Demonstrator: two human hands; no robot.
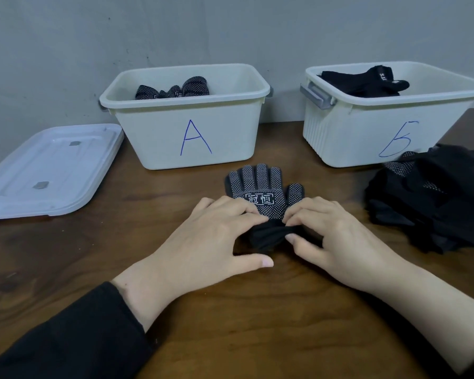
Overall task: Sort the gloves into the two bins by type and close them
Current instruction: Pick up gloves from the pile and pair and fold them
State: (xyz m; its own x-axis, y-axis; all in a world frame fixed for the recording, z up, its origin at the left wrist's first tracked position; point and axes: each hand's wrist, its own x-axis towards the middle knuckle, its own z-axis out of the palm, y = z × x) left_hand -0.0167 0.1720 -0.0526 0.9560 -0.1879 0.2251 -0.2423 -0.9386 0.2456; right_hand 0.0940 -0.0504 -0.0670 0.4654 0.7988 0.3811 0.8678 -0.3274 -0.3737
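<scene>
- A black dotted glove (260,188) is laid flat on the wooden bench (230,310), palm side up, its fingers pointed toward the bins; a white printed label is seen across its palm.
- The cuff end of this glove is pinched by the left hand (203,236) from the left, with the fingertips curled onto the bunched black fabric and the thumb stretched along the bench beneath it.
- The same cuff is gripped from the right by the right hand (331,236), fingers bent over the fabric and thumb tucked under; the two hands are set close together, nearly touching.
- Bin A (192,138), marked with a blue letter, is stood behind the glove, open, with dotted gloves (173,88) seen inside.
- Bin B (367,127) is stood to the right of it, well apart, also open, with plain black gloves (367,80) piled to its rim.
- A white lid (47,170) is laid flat on the bench left of bin A.
- A heap of black gloves (435,201) is piled on the bench at the right, just in front of bin B.
- Both forearms are covered by dark sleeves (66,337).
</scene>
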